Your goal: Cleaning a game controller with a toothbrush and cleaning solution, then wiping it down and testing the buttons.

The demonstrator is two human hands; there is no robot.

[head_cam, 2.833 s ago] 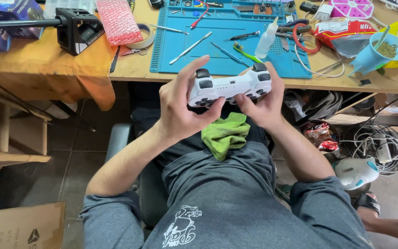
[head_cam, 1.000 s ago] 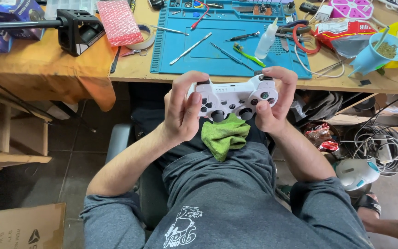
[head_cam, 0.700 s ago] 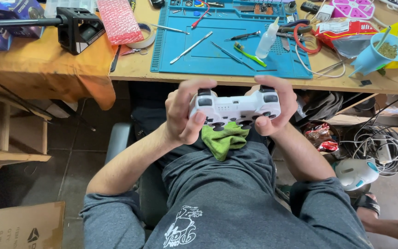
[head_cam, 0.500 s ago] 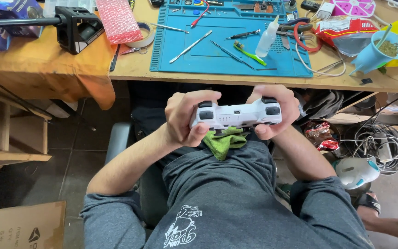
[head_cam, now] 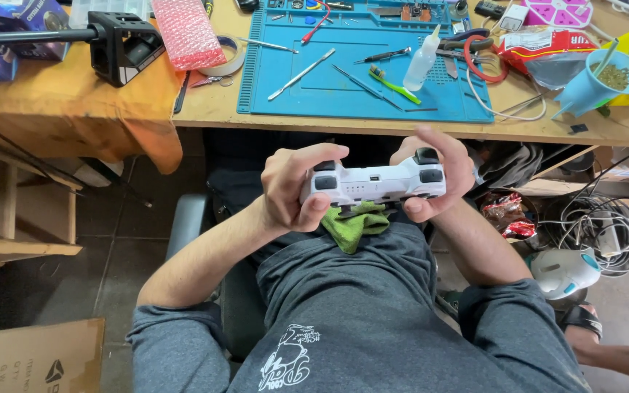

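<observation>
The controller sits between the left hand and right hand, above a cloth on the lap. Beyond them the mat lies on the table, with a bottle on it and a cup to its right.

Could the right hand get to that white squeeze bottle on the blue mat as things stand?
Probably yes, once it lets go: the right hand grips the white controller, but the squeeze bottle stands just ahead on the blue mat, with nothing between.
</observation>
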